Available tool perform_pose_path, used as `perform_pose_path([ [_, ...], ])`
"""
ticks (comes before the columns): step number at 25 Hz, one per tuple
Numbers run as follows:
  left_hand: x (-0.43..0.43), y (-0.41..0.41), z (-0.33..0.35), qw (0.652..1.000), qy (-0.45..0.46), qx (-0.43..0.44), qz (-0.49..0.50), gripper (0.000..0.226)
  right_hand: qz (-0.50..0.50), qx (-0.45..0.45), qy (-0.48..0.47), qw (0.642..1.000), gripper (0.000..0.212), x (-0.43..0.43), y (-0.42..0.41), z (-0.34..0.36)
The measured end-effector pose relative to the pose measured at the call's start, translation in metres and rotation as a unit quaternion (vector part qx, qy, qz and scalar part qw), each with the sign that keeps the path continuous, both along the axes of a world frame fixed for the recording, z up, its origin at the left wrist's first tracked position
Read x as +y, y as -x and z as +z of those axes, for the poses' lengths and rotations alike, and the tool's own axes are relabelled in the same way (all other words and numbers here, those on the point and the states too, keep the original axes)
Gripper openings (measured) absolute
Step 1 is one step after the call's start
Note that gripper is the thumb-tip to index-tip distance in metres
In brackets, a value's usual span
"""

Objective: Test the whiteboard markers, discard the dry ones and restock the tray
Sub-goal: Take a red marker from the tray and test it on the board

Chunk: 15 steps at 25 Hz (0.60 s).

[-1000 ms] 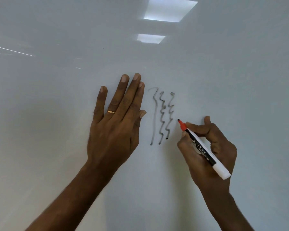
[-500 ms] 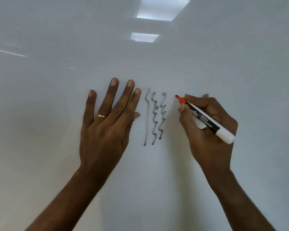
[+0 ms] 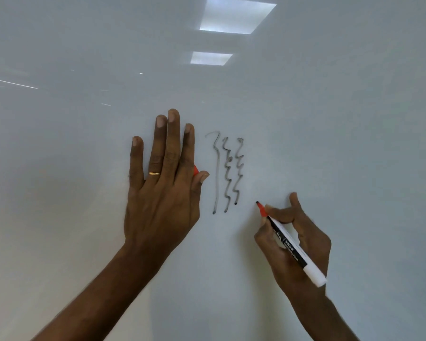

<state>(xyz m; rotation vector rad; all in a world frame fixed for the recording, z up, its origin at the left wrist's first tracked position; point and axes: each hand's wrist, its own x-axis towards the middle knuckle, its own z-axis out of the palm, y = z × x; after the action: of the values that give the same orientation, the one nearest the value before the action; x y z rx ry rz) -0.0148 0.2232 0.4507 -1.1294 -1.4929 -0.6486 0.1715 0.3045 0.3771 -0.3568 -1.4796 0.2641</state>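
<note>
One glossy whiteboard (image 3: 330,119) fills the view, with two ceiling light reflections (image 3: 236,18) near its top. Flat against it lies the left hand (image 3: 162,193), its four fingers straight and close together, pointing up. Its thumb is bent in and pins a red cap (image 3: 195,171) against the side of the forefinger, and only a sliver of the cap shows. The right hand (image 3: 315,244), lower and to the right, has its fingers curled round a whiteboard marker (image 3: 290,244) with a white and black barrel and a red collar. The marker's dark tip points up and left and meets the board, though I cannot tell whether it presses. Between the hands stand three dark squiggles (image 3: 218,173), just beside the left forefinger, and the tip sits right of their lower ends. A gold ring (image 3: 155,173) circles the left ring finger.
</note>
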Motion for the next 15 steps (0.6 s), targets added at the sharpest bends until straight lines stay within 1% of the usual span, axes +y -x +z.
perform_pose_path([
  [1,-0.001,-0.001,0.0,1.0,0.002,0.001,0.001,0.062,-0.001,-0.004,0.007,1.0,0.02,-0.002,-0.001,-0.003],
  [3,-0.002,-0.002,0.0,1.0,0.006,-0.004,-0.012,0.064,0.016,-0.002,0.037,0.999,0.02,-0.006,-0.005,-0.001],
  [5,-0.004,-0.002,-0.002,1.0,0.015,-0.002,-0.02,0.066,0.062,0.002,0.075,0.995,0.019,-0.012,-0.009,0.005],
  [9,-0.002,0.0,-0.004,0.999,-0.01,0.03,-0.016,0.058,0.129,0.024,0.123,0.984,0.018,-0.031,-0.016,0.016],
  [11,0.0,0.003,-0.005,0.997,-0.034,0.043,-0.049,0.052,0.145,0.042,0.143,0.978,0.018,-0.041,-0.018,0.021],
  [15,0.003,0.011,-0.013,0.977,-0.12,0.045,-0.168,0.036,0.174,0.065,0.168,0.968,0.013,-0.053,-0.025,0.029],
])
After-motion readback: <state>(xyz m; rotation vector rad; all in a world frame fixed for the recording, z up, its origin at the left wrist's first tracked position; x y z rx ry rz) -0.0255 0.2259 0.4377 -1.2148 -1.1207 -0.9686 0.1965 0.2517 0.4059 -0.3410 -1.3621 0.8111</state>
